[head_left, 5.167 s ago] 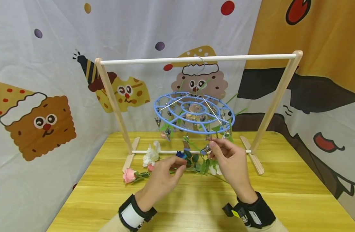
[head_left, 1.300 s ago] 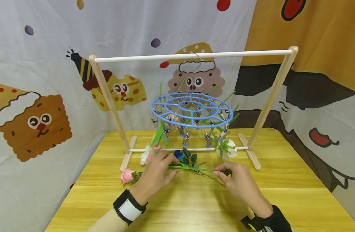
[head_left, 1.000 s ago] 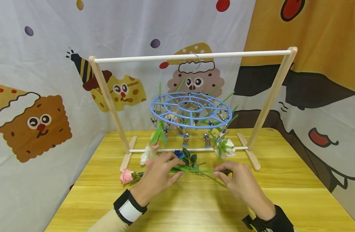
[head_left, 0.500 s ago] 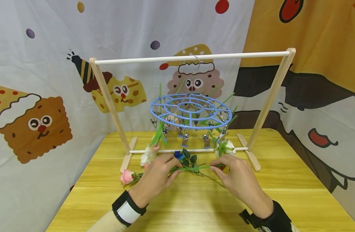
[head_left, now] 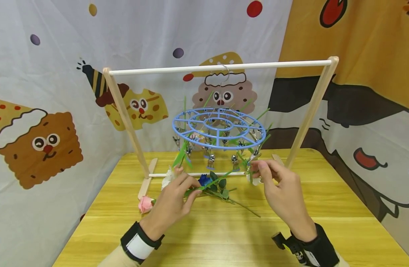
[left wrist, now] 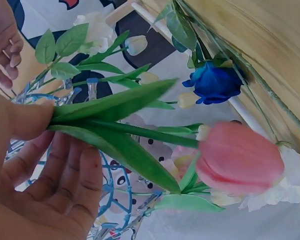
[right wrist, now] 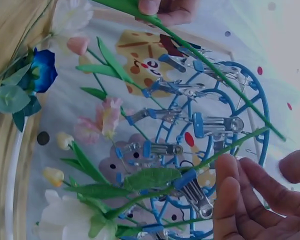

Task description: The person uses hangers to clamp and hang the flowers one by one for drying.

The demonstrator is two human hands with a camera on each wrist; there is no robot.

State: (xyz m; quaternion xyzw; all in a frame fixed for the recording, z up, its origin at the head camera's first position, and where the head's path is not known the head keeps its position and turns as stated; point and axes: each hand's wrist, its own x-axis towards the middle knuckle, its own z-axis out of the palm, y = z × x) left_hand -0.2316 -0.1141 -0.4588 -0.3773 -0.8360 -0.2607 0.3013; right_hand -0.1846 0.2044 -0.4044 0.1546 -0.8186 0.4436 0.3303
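Pinching a pink tulip (left wrist: 240, 157) with the left hand (head_left: 172, 199) before the blue rack (head_left: 218, 138), presumably leaving its stem (right wrist: 240, 98) free; parting the empty right hand's (head_left: 286, 191) fingers beside the rack.

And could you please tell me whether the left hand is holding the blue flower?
No, the left hand pinches a pink tulip by its leafy stem, not the blue flower.
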